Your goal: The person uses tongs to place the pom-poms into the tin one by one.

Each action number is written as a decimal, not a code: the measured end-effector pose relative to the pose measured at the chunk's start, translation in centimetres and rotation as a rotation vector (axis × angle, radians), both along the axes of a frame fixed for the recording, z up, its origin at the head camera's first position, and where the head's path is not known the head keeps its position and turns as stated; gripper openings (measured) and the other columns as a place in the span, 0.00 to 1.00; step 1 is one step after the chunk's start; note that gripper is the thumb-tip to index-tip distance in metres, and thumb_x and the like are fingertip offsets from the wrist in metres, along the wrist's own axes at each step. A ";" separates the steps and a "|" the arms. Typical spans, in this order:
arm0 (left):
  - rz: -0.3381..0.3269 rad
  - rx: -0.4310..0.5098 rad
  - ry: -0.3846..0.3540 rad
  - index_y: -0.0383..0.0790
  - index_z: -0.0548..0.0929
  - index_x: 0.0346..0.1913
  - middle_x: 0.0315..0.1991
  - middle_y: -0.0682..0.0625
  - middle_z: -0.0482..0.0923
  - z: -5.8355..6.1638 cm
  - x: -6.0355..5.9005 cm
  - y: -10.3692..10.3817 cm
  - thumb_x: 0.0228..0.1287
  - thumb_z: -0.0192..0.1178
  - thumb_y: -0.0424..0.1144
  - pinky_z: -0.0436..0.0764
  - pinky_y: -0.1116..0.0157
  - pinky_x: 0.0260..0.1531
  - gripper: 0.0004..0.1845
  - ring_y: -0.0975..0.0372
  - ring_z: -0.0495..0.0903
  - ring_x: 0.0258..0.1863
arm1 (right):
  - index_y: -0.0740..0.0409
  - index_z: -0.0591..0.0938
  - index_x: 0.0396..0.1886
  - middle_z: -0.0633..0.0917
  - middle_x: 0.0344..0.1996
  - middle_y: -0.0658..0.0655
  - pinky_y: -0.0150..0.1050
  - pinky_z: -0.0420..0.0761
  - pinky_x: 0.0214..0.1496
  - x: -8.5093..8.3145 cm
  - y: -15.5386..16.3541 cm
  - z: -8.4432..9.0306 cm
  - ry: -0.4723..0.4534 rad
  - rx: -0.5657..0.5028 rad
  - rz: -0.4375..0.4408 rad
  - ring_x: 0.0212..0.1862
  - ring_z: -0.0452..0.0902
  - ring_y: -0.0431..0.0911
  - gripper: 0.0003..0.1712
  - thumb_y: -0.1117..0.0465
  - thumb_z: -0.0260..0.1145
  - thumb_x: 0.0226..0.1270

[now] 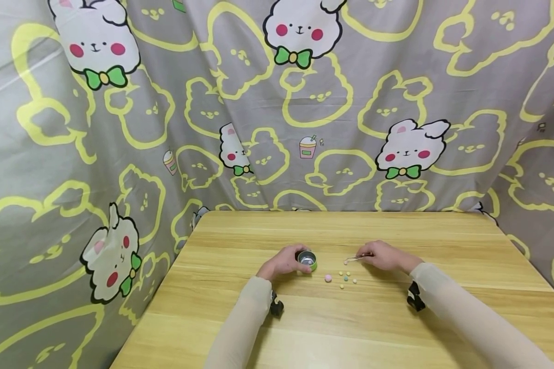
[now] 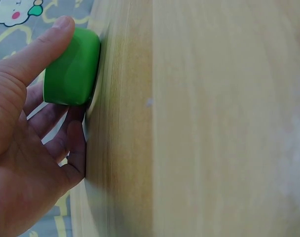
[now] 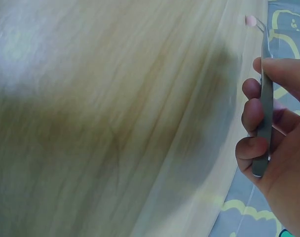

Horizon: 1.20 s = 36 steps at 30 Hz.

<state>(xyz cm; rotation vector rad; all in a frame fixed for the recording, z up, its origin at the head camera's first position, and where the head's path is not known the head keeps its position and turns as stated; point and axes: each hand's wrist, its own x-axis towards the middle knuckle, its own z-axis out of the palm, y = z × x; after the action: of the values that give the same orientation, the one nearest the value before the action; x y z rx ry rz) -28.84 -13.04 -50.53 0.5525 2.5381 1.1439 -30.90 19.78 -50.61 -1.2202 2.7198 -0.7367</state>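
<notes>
Left hand grips green tin on table | right hand pinches tweezers holding pink bead | loose beads between hands

Both arms in thin, snug beige sleeves running down to the wrists. Small black strapped unit on the underside of each wrist: left wrist unit, right wrist unit. Both hands bare.

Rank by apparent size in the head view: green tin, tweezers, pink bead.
1. Green tin, gripped by the left hand.
2. Tweezers, pinched in the right hand; long but thin, partly hidden, so unsure.
3. Pink bead.
</notes>
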 end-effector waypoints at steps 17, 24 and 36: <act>-0.001 0.015 -0.012 0.45 0.77 0.54 0.45 0.55 0.77 -0.1 -0.1 0.0 0.51 0.73 0.41 0.72 0.63 0.48 0.26 0.62 0.75 0.45 | 0.56 0.85 0.41 0.83 0.37 0.50 0.47 0.77 0.44 0.0 -0.1 -0.6 0.010 0.025 0.019 0.41 0.79 0.48 0.08 0.65 0.61 0.66; 0.000 0.000 -0.003 0.45 0.77 0.54 0.45 0.55 0.77 0.0 0.0 -0.1 0.51 0.73 0.42 0.71 0.63 0.48 0.26 0.63 0.74 0.45 | 0.57 0.86 0.41 0.83 0.36 0.50 0.44 0.77 0.41 -0.3 0.0 -0.8 0.016 0.010 0.015 0.39 0.79 0.45 0.08 0.65 0.62 0.66; -0.001 -0.008 -0.002 0.44 0.77 0.54 0.44 0.55 0.77 -0.1 0.0 0.0 0.51 0.73 0.42 0.72 0.64 0.47 0.26 0.63 0.75 0.45 | 0.57 0.85 0.44 0.84 0.39 0.52 0.46 0.77 0.44 -0.3 -0.4 0.3 -0.005 -0.025 -0.006 0.43 0.79 0.48 0.10 0.65 0.61 0.67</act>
<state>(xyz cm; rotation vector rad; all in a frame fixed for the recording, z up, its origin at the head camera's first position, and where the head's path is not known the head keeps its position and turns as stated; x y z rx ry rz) -28.85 -13.07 -50.60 0.5511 2.5394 1.1325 -31.24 19.41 -50.35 -1.2140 2.7196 -0.7755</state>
